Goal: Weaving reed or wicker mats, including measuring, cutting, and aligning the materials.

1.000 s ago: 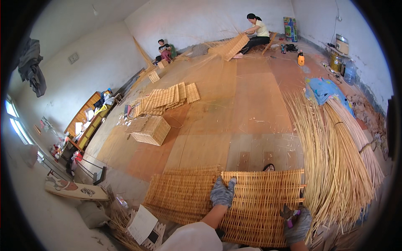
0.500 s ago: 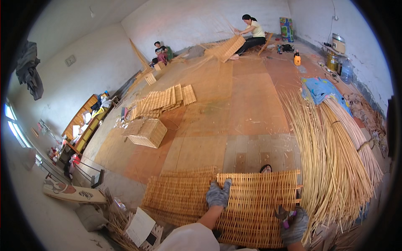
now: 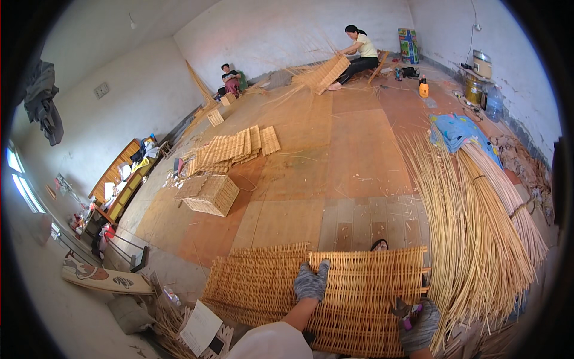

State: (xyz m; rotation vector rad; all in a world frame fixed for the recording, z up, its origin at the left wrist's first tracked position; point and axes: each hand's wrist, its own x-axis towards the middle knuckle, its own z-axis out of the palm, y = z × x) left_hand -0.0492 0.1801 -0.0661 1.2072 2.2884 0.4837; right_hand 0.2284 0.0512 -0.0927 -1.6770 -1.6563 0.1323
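Note:
A woven wicker panel (image 3: 371,293) lies across my lap area. My left hand (image 3: 311,282), in a grey glove, grips its left edge near the far corner. My right hand (image 3: 420,326), gloved too, is closed round pruning shears (image 3: 408,312) with purple on the handles. Their dark jaws point away from me at the panel's right side. Short rod ends stick out along that right edge. To the left, a second wicker panel (image 3: 254,278) lies partly against the first, its near part hidden by my sleeve.
Long loose willow rods (image 3: 478,227) lie in bundles on the right, under a blue cloth (image 3: 463,133). A wicker box (image 3: 212,194) and stacked panels (image 3: 230,146) sit on the floor ahead. Two people weave near the back wall. A white paper (image 3: 200,326) is at lower left.
The view has shifted very slightly. Both hands keep their holds on the panel and the shears, with almost no movement.

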